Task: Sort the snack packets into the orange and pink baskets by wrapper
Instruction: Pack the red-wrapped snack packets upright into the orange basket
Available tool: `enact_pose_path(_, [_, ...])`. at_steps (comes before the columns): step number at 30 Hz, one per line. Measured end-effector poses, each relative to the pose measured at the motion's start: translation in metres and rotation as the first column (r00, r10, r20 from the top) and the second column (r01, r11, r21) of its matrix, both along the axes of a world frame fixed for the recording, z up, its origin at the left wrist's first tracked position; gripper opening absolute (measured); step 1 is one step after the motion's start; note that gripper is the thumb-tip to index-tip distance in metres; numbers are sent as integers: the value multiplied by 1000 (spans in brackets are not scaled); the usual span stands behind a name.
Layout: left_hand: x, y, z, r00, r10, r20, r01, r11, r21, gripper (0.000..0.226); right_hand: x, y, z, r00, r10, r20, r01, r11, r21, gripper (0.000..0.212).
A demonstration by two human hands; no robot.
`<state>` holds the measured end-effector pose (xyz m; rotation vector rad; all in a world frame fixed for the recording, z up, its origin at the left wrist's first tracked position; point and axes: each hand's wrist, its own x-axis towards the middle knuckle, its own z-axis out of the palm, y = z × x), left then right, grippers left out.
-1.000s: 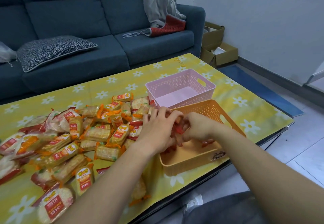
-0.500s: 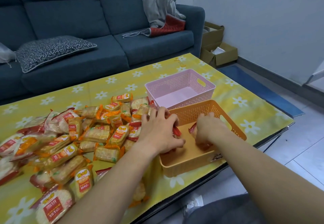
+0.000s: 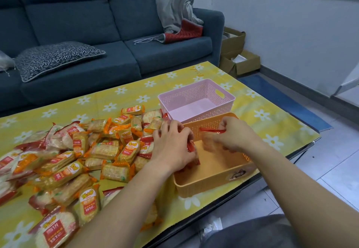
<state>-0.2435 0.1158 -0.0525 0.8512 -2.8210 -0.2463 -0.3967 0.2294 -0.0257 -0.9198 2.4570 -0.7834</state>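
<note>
1. Sorting is live in the head view, and both hands are working at the orange basket (image 3: 211, 184), which sits at the desk's (image 3: 258, 115) near edge, right up against the pink basket (image 3: 227, 102).
2. The right hand (image 3: 233, 137) has its fingers curled round a red-trimmed packet (image 3: 210, 130), pinching it near the crimped top seam and holding it above the orange basket's floor.
3. The left hand (image 3: 172, 146) sits at that basket's left rim, its fingers wrapped round a second red packet (image 3: 191, 147). Most of that one is hidden behind the hand.
4. This looks like the drop-off step for red wrappers. The next move probably calls for lowering each packet into the basket, letting go cleanly, then reaching back for more.
5. There is plenty left: the pile of packets (image 3: 108, 150) sprawls across the desk to the left, orange trims mixed with red, its nearest packets just beside the pink basket.
6. The wrappers are glossy, crinkly film with clear windows showing pale ridged crackers, so they are likely slippery and crushable. Both baskets are rigid plastic with perforated walls, and the pink one shows a cut-out handle.
</note>
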Motion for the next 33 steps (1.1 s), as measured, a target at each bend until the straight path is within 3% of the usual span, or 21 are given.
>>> enact_pose_path(2, [-2, 1, 0, 1000, 18, 0, -18, 1000, -9, 41, 15, -6, -7, 993, 30, -114, -28, 999, 24, 36])
enact_pose_path(6, [-1, 3, 1, 999, 14, 35, -13, 1000, -5, 54, 39, -20, -16, 991, 108, -75, -103, 992, 70, 26])
enact_pose_path(8, [0, 2, 3, 999, 11, 39, -11, 1000, 2, 57, 37, -21, -12, 990, 143, 7, -143, 986, 88, 22])
enact_pose_path(11, [5, -2, 8, 999, -30, 39, 28, 998, 49, 63, 27, -15, -8, 946, 204, 254, -228, 971, 71, 9])
enact_pose_path(12, [8, -3, 10, 998, -53, 25, 51, 996, 77, 66, 24, -13, -6, 942, 218, 256, -250, 963, 101, 6])
enact_pose_path(15, [31, -9, 20, 992, -71, -102, 82, 990, 116, 58, 25, -16, 4, 978, 209, -14, -205, 966, 158, 17])
enact_pose_path(17, [58, -16, 26, 979, -22, -201, 54, 986, 155, 45, 37, -24, 16, 963, 172, -208, -153, 983, 103, 17])
enact_pose_path(21, [128, -32, 36, 955, 116, -273, -59, 977, 206, 24, 94, -52, 34, 922, 208, -327, -251, 963, -94, 9])
enact_pose_path(24, [192, -41, 41, 946, 270, -182, -213, 936, 279, 7, 148, -77, 36, 878, 402, -259, -443, 888, -121, 9])
enact_pose_path(28, [270, -54, 27, 885, 463, 50, -457, 842, 286, 13, 212, -106, 18, 759, 635, -144, -638, 769, 26, 15])
enact_pose_path(31, [303, -61, 10, 845, 460, 273, -533, 769, 353, 17, 238, -117, 3, 638, 752, -164, -694, 654, 301, 19])
enact_pose_path(33, [311, -61, -2, 804, 444, 395, -575, 749, 329, 29, 249, -118, -5, 559, 815, -151, -663, 549, 510, 38])
